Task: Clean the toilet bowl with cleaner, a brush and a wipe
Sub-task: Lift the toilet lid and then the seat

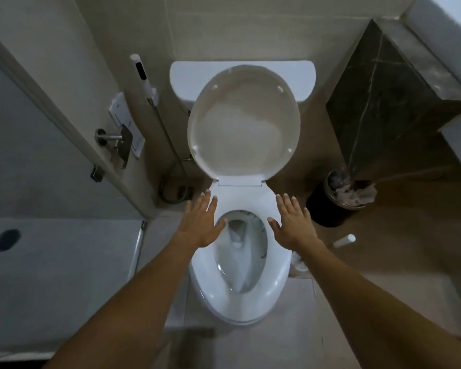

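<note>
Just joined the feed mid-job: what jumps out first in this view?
The white toilet fills the centre, its lid raised against the tank and the seat down. Both bare hands are spread flat over the seat's rear, the left hand and right hand flanking the bowl opening, holding nothing. A full dark waste bin stands on the floor to the right.

1. The floor (399,251) is covered with large beige tiles.
2. The white toilet (240,302) stands on it, under and between both hands.
3. A dark waste bin (328,206) with crumpled paper inside stands to the right of the right hand.
4. A small white tube (344,241) lies on the floor, near the right wrist.
5. A coiled hose (175,193) lies just beyond the left hand.
</note>
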`<act>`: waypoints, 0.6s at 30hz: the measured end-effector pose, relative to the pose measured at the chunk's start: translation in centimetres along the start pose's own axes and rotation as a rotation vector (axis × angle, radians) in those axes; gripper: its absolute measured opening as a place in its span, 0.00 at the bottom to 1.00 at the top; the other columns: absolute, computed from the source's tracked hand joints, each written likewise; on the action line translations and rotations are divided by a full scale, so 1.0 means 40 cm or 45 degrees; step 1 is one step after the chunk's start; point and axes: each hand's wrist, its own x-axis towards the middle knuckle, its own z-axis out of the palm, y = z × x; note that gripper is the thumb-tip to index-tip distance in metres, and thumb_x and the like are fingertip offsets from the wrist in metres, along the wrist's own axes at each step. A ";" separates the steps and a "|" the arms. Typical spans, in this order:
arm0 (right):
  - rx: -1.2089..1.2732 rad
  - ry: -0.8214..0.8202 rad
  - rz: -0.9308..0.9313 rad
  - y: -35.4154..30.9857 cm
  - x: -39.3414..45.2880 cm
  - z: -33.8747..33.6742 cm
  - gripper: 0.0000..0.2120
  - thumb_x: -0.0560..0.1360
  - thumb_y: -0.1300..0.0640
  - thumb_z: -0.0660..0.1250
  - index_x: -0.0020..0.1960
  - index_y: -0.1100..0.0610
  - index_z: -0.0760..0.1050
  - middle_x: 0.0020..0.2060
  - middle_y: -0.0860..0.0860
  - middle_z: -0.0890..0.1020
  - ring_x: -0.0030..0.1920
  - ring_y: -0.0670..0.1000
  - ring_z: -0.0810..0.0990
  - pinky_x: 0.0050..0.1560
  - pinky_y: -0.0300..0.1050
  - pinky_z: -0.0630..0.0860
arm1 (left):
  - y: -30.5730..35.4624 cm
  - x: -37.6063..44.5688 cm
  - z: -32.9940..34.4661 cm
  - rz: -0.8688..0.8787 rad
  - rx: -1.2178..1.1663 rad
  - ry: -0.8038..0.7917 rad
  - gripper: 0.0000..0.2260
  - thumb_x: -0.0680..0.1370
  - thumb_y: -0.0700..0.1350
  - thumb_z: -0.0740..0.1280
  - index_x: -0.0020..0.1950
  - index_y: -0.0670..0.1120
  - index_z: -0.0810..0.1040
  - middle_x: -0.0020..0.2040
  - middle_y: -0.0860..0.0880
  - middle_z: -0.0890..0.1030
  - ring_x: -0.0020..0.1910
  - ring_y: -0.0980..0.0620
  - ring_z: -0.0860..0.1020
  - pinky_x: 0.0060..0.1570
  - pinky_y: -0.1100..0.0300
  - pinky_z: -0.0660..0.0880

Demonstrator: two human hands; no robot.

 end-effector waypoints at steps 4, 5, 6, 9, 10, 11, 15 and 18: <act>0.041 -0.103 0.037 0.022 -0.053 0.133 0.32 0.82 0.42 0.46 0.79 0.53 0.37 0.78 0.52 0.40 0.77 0.54 0.38 0.75 0.56 0.41 | 0.004 -0.040 0.130 -0.024 -0.051 -0.101 0.32 0.82 0.59 0.50 0.79 0.44 0.43 0.78 0.46 0.39 0.77 0.49 0.41 0.73 0.47 0.42; 0.049 -0.117 0.049 0.028 -0.063 0.168 0.32 0.82 0.42 0.46 0.79 0.53 0.37 0.78 0.52 0.40 0.77 0.54 0.38 0.75 0.56 0.42 | 0.005 -0.047 0.162 -0.028 -0.056 -0.114 0.32 0.82 0.59 0.50 0.79 0.44 0.43 0.78 0.46 0.39 0.77 0.49 0.41 0.73 0.47 0.42; 0.049 -0.131 0.058 0.033 -0.072 0.202 0.32 0.82 0.43 0.46 0.79 0.53 0.38 0.78 0.52 0.41 0.78 0.54 0.39 0.75 0.56 0.42 | 0.004 -0.054 0.193 -0.028 -0.058 -0.126 0.32 0.82 0.59 0.50 0.79 0.44 0.43 0.78 0.46 0.39 0.77 0.49 0.41 0.73 0.47 0.42; 0.051 -0.183 0.074 0.039 -0.100 0.301 0.31 0.82 0.44 0.47 0.79 0.54 0.39 0.78 0.53 0.42 0.78 0.54 0.40 0.76 0.57 0.44 | 0.000 -0.072 0.288 -0.037 -0.077 -0.189 0.32 0.82 0.59 0.50 0.79 0.44 0.43 0.78 0.46 0.39 0.77 0.49 0.41 0.73 0.47 0.41; 0.060 -0.200 0.081 0.040 -0.108 0.331 0.31 0.82 0.44 0.47 0.79 0.54 0.39 0.78 0.52 0.42 0.78 0.54 0.40 0.76 0.56 0.44 | -0.002 -0.078 0.321 -0.042 -0.081 -0.213 0.32 0.82 0.59 0.50 0.79 0.43 0.43 0.78 0.46 0.39 0.77 0.50 0.40 0.73 0.47 0.41; 0.065 -0.215 0.085 0.041 -0.115 0.359 0.31 0.82 0.44 0.47 0.79 0.54 0.39 0.78 0.52 0.42 0.78 0.54 0.40 0.75 0.56 0.44 | -0.004 -0.082 0.351 -0.044 -0.087 -0.236 0.32 0.82 0.59 0.50 0.79 0.43 0.43 0.78 0.46 0.39 0.77 0.50 0.40 0.73 0.47 0.41; 0.068 -0.251 0.071 0.047 -0.132 0.458 0.32 0.82 0.44 0.49 0.79 0.54 0.39 0.78 0.53 0.42 0.78 0.54 0.40 0.76 0.56 0.44 | 0.000 -0.101 0.458 -0.045 -0.107 -0.295 0.33 0.82 0.59 0.51 0.78 0.43 0.43 0.78 0.46 0.40 0.77 0.49 0.41 0.74 0.47 0.43; 0.087 -0.304 0.046 0.052 -0.148 0.522 0.33 0.81 0.44 0.51 0.79 0.53 0.39 0.78 0.52 0.40 0.78 0.53 0.39 0.76 0.56 0.44 | 0.018 -0.122 0.533 -0.042 -0.127 -0.368 0.33 0.81 0.58 0.54 0.79 0.43 0.44 0.79 0.46 0.40 0.77 0.49 0.42 0.74 0.48 0.44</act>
